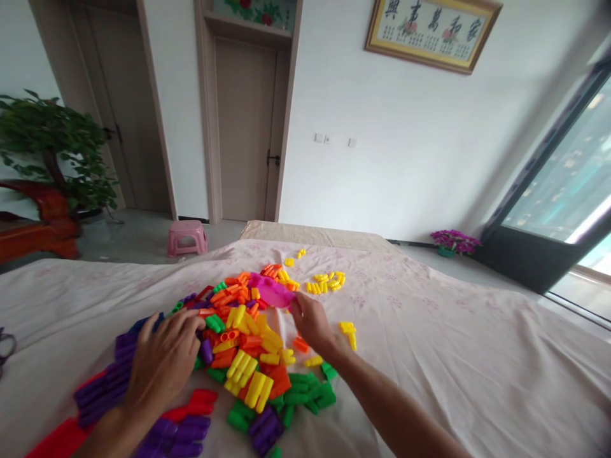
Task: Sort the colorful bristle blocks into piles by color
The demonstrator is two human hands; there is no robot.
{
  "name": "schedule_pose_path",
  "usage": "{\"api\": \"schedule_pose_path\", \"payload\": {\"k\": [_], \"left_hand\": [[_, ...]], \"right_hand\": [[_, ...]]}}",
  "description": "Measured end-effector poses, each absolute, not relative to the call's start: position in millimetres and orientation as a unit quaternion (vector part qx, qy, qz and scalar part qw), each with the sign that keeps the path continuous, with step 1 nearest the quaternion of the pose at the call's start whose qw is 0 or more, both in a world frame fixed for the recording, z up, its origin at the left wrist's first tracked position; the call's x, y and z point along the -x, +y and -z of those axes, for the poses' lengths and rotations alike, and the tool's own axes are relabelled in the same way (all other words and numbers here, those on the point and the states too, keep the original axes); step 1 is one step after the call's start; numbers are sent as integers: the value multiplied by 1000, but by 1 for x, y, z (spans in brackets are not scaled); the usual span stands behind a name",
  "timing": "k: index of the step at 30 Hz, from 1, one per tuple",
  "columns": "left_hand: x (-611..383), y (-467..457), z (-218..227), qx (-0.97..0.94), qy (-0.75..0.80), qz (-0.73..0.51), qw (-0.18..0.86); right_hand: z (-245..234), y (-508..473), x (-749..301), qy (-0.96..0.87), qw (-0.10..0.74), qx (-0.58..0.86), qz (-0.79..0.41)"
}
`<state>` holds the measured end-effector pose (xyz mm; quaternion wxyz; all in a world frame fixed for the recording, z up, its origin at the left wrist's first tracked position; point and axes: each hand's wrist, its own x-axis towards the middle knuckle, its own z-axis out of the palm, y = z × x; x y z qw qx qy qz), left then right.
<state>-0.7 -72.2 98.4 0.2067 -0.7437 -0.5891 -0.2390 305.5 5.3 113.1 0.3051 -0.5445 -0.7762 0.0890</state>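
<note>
A flat, bright pink plastic piece with a scalloped edge point(271, 291) is pinched at its near right corner by my right hand point(312, 324). It hangs over the far side of a heap of orange blocks point(228, 296). On the left of the heap, my left hand point(167, 346) reaches over with its fingers apart and bent downward, beside purple blocks point(107, 385) and a small green block point(214, 322). Its fingertips are partly hidden. Between my hands lie joined yellow tube-shaped blocks point(242, 369), and green blocks point(308, 389) sit nearer to me.
Loose yellow blocks point(327, 282) lie beyond the heap on a pale flowered cloth point(429, 356). Black scissor-like handles point(6, 346) show at the left edge. Behind stand a pink stool point(187, 238), a potted plant point(57, 146) and purple flowers point(453, 242).
</note>
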Motion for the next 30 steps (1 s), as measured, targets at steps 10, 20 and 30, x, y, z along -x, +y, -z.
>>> {"api": "schedule_pose_path", "payload": {"k": [10, 20, 30], "left_hand": [[1, -55, -45, 747, -555, 347, 115], [6, -48, -41, 741, -574, 332, 105], [2, -50, -44, 736, -573, 347, 103]], "right_hand": [[-121, 123, -489, -527, 177, 832, -2], [-86, 122, -415, -673, 145, 725, -12], [-92, 84, -362, -749, 203, 628, -64]]}}
